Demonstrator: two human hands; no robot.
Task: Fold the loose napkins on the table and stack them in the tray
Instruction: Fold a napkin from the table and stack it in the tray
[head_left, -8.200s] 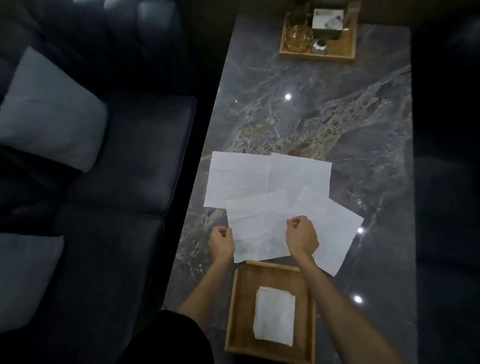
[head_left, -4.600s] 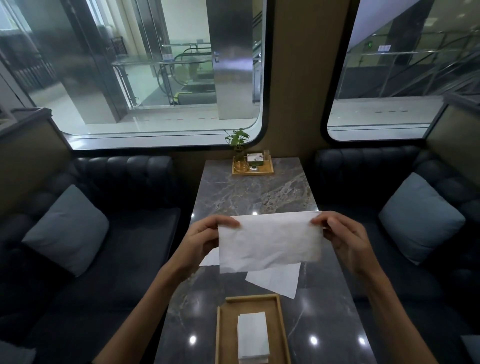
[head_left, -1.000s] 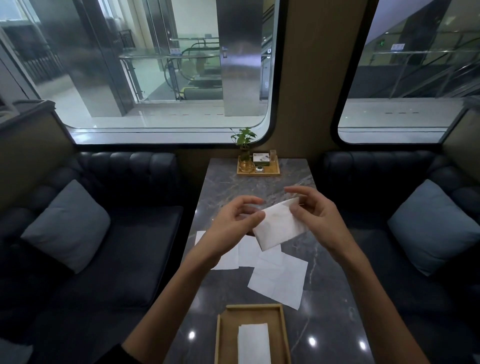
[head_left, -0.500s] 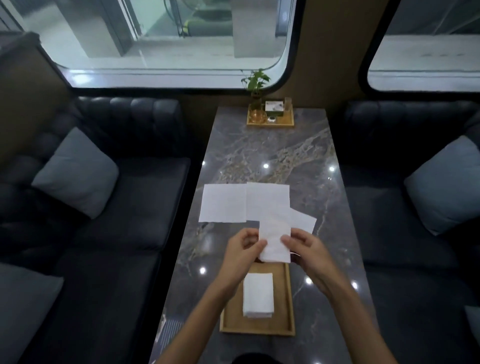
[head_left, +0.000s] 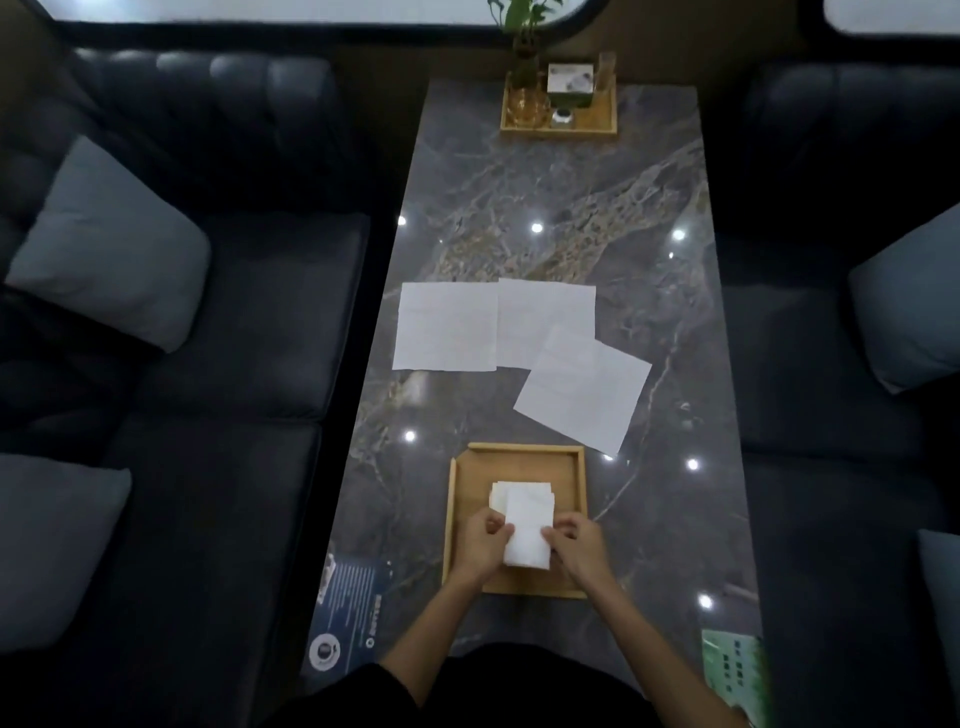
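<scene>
Folded napkin (head_left: 527, 535), earlier midair, now over the tray (head_left: 462, 499), both hands' fingers (head_left: 501, 530) pinching it.

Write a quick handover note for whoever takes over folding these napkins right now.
Left hand and right hand: both pinch the folded napkin, over the stack in the near tray.
Done: some napkins are folded and stacked.
Left: release this one, then fold three loose napkins on the table: left, middle, right.

No legible text on any card
</scene>
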